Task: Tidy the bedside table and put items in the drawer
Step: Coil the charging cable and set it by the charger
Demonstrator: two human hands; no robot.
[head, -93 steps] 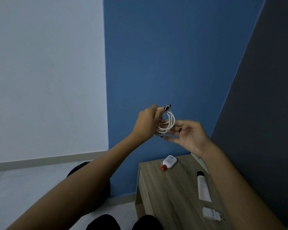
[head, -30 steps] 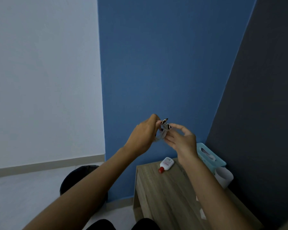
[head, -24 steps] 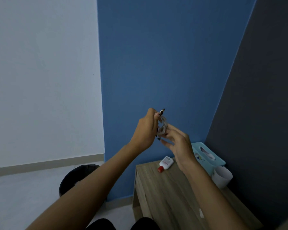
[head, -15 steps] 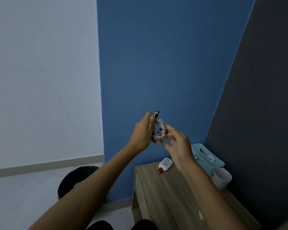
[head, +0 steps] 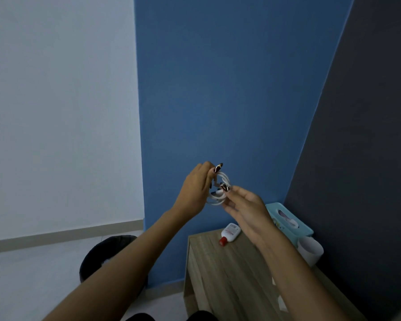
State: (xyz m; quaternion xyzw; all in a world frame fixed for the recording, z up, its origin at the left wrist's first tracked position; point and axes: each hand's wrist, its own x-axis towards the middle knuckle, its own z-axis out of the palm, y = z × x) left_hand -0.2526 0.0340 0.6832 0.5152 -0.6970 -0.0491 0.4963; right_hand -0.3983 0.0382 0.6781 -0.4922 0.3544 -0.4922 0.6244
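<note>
A coiled white cable [head: 219, 191] is held up in front of the blue wall, well above the wooden bedside table [head: 220, 274]. My left hand [head: 196, 188] grips the coil from its left side. My right hand [head: 243, 208] pinches the coil's right side between thumb and fingers. On the table's far edge lies a small white bottle with a red cap [head: 228, 234]. My right forearm hides much of the tabletop; the drawer is not in view.
A teal tissue box [head: 289, 220] stands at the table's back right corner, with a white cup [head: 309, 250] in front of it against the dark wall. A black bin [head: 107, 253] sits on the floor left of the table.
Both hands have kept working the cable, which is now a tighter coil. The view has shifted, bringing the tissue box and cup into sight; the white tube and charger are hidden.
</note>
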